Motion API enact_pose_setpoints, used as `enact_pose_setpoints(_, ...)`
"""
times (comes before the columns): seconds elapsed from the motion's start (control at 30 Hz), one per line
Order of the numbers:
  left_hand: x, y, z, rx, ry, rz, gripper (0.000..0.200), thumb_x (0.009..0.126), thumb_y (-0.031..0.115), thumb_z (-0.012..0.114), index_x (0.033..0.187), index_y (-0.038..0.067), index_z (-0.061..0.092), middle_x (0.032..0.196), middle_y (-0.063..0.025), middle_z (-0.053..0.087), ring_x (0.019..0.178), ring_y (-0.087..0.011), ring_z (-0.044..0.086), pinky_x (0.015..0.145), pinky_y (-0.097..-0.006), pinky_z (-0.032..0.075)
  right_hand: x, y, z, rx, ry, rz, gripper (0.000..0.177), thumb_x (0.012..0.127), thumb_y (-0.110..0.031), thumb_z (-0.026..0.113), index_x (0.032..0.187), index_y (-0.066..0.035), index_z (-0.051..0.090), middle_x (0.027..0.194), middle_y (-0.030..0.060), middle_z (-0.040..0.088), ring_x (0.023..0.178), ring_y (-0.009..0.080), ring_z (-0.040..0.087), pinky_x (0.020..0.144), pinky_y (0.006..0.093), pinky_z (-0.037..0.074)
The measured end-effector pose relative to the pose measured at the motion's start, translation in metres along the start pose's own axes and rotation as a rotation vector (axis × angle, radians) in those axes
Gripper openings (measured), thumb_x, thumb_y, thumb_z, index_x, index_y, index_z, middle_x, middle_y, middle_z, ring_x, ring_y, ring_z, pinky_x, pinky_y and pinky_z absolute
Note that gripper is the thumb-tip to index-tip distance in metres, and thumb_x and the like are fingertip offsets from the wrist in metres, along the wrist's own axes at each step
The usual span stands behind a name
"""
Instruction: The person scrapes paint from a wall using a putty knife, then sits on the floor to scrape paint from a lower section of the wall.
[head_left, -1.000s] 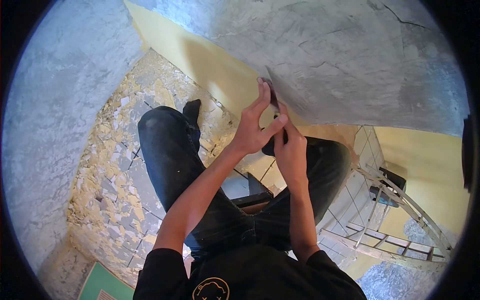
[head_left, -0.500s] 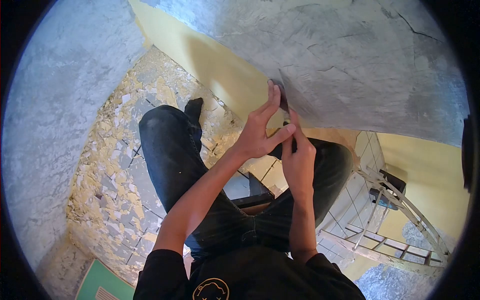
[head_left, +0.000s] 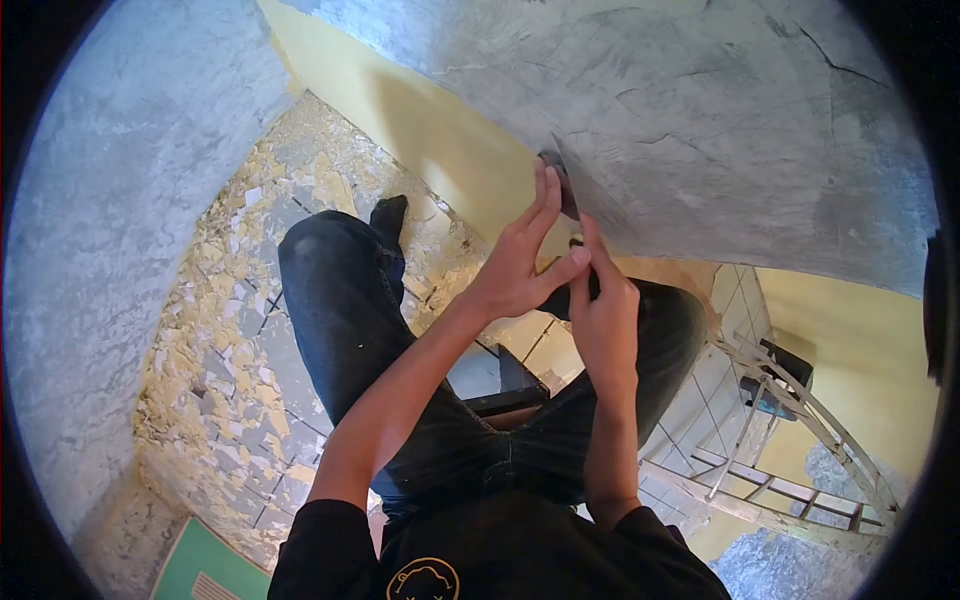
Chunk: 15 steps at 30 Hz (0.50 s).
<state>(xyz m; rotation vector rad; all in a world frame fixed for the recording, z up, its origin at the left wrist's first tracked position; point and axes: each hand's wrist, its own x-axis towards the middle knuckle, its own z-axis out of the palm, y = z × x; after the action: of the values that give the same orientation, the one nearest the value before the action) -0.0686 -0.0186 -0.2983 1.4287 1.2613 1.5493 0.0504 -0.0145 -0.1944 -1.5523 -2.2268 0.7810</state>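
Far left, a grey, bare-looking wall (head_left: 120,270) meets the floor (head_left: 284,352). Along the floor's left edge lies a dense spread of yellow and white flakes (head_left: 205,355). A green panel (head_left: 215,565) is partly visible at the floor's near-left corner.

At centre, the person sits or squats, knees apart. The left hand (head_left: 525,262) has its fingers extended, not wrapped round anything; the fingertips appear to bear on the scraper's blade, and the thumb reaches across to the right hand. The scraper (head_left: 570,193) stands at the lower edge of the front wall's grey surface (head_left: 700,130), where it borders a yellow strip (head_left: 450,150). Actual blade contact cannot be confirmed. The right hand (head_left: 605,315) has its fingers curled round the dark handle, index finger laid forward.

Far right, a ladder (head_left: 740,498) lies beside a dark object, not identifiable.

Assessment: the step in hand appears to be working the blade along the grey-yellow border. A further stroke would call for a low blade angle and even left-hand pressure.
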Motion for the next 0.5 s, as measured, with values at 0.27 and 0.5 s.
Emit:
enact_pose_setpoints(0.27, 0.003, -0.002, -0.007, 0.025, -0.018, 0.003, 0.093, 0.093, 0.043, 0.063, 0.152, -0.01, 0.014, 0.158, -0.0343, 0.014, 0.149, -0.0421, 0.015, 0.119, -0.0441, 0.019, 0.003, 0.002, 0.007, 0.044, 0.018, 0.044, 0.046, 0.094, -0.002, 0.057, 0.139, -0.007, 0.054, 0.093, 0.0242, 0.066, 0.078, 0.0367, 0.066, 0.072, 0.0396, 0.052)
enact_pose_setpoints(0.5, 0.001, 0.004, -0.004, -0.044, 0.008, 0.002, 0.092, 0.093, 0.044, 0.063, 0.151, -0.011, 0.017, 0.157, -0.0349, 0.015, 0.148, -0.0429, 0.018, 0.119, -0.0438, 0.02, 0.004, 0.001, 0.01, 0.026, 0.027, 0.055, 0.044, 0.094, -0.002, 0.057, 0.137, -0.008, 0.056, 0.093, 0.0246, 0.066, 0.078, 0.0383, 0.066, 0.071, 0.0389, 0.052)
